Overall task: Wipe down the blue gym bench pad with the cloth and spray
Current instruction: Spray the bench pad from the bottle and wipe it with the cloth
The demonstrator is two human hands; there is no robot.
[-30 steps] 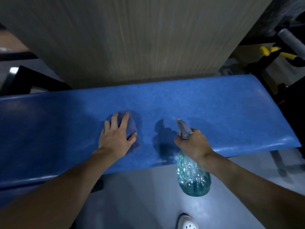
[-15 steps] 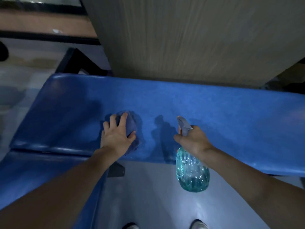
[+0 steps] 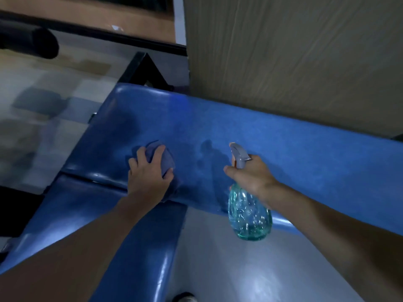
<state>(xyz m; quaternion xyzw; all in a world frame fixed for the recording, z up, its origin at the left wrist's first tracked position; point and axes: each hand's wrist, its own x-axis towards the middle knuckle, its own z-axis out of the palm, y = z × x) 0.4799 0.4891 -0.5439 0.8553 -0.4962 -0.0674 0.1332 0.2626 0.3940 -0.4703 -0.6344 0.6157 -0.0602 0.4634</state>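
Note:
The blue bench pad point(image 3: 283, 144) runs from the left middle to the right edge of the head view. A bluish-grey cloth point(image 3: 162, 156) lies crumpled near the pad's left end, and my left hand point(image 3: 148, 173) presses down on it with fingers curled over its top. My right hand point(image 3: 250, 175) grips the neck of a clear teal spray bottle point(image 3: 249, 216), whose grey nozzle points away over the pad. The bottle body hangs just in front of the pad's near edge.
A second darker blue pad point(image 3: 122, 225) joins the first at the lower left. A wood-grain wall panel point(image 3: 294, 57) stands right behind the bench. A black frame point(image 3: 144, 70) and a black padded roller point(image 3: 28, 42) are at the upper left. Grey floor point(image 3: 239, 275) lies below.
The view has swung left along the bench, so the pad's left end and the second pad now show. Both hands keep their grips; the cloth sits nearer the pad's left end.

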